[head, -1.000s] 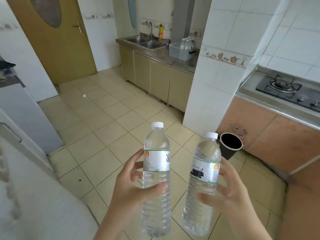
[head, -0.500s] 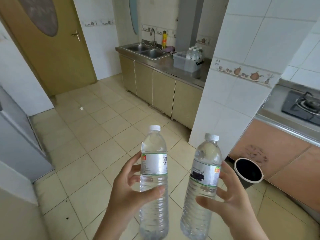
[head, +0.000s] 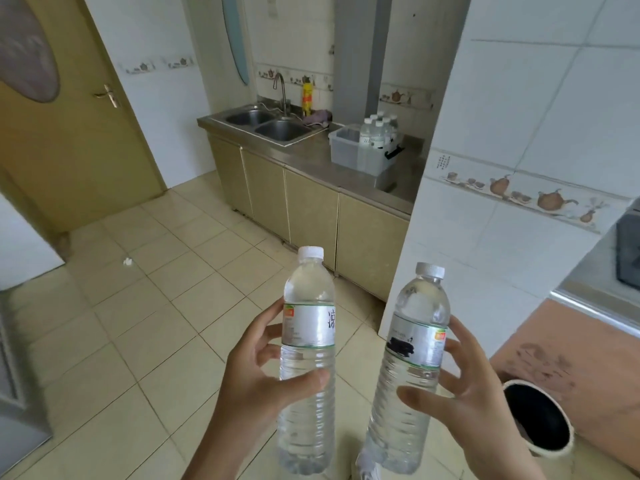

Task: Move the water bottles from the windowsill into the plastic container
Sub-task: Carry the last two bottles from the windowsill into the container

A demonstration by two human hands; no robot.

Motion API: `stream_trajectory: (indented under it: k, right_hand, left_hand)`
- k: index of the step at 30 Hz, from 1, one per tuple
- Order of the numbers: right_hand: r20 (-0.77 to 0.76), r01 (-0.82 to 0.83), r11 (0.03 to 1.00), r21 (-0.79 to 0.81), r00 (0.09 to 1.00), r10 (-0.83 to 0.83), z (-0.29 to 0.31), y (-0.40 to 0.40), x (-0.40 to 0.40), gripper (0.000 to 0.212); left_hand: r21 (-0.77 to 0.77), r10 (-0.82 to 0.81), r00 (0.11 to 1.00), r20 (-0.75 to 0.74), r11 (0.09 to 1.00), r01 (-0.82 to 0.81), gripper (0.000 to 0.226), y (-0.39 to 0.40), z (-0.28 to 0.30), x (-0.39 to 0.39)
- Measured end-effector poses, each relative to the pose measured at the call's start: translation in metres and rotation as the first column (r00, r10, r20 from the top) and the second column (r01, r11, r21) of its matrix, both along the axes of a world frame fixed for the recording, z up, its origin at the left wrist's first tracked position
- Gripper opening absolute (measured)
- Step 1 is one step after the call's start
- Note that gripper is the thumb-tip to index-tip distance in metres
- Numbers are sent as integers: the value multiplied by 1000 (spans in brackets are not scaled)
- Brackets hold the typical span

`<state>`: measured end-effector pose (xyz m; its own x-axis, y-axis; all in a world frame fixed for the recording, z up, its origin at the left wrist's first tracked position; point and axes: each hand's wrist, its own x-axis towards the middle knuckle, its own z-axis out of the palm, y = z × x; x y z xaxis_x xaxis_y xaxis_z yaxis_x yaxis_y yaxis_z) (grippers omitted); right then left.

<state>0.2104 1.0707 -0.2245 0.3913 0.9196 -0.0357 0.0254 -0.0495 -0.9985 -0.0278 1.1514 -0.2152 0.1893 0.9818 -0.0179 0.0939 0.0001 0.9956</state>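
Carrying step: left hand (head: 256, 386) grips bottle (head: 308, 358), right hand (head: 474, 407) grips second bottle (head: 412, 362). Next: cross to container (head: 356, 157) at counter's (head: 311, 164) right end, lower both in beside bottles already there (head: 375, 128).

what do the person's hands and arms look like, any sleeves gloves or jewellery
Both hands are bare: no gloves, and no rings show on the visible fingers of the left hand or the right hand. The wrists and the parts of the forearms in frame carry no sleeve, watch or bracelet. Nails look short and unpainted.

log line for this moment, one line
phase: carrying | left hand: holds left bottle | right hand: holds right bottle | plastic container: on counter ahead, bottles inside
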Motion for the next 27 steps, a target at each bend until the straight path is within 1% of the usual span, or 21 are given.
stream_trajectory:
  k: [4, 8, 11, 16, 21, 23, 27]
  right_hand:
    - [19, -79, 997, 1, 997, 79, 0, 101, 43, 108]
    - [61, -139, 990, 10, 989, 138, 4, 191, 76, 102]
    - [82, -160, 987, 7, 984, 159, 6, 250, 91, 99]
    - [56, -210, 977, -30, 976, 211, 17, 349, 103, 97]
    - [26, -163, 986, -28, 986, 164, 7, 456, 107, 97]
    - [6, -107, 994, -25, 994, 107, 0, 496, 111, 98]
    - [25, -20, 1000, -23, 999, 21, -2, 568, 120, 104]
  left_hand:
    - [8, 68, 998, -14, 998, -67, 93, 82, -3, 42]
    - [-1, 119, 993, -15, 993, -119, 93, 157, -1, 71]
    - [3, 142, 990, -15, 990, -142, 94, 209, -2, 87]
    - [4, 168, 986, 12, 986, -168, 94, 306, -9, 101]
    - [1, 133, 991, 32, 991, -133, 95, 425, -20, 110]
    - [-1, 93, 995, 26, 996, -93, 96, 475, -20, 115]
    - [5, 5, 1000, -2, 1000, -5, 92, 567, -9, 129]
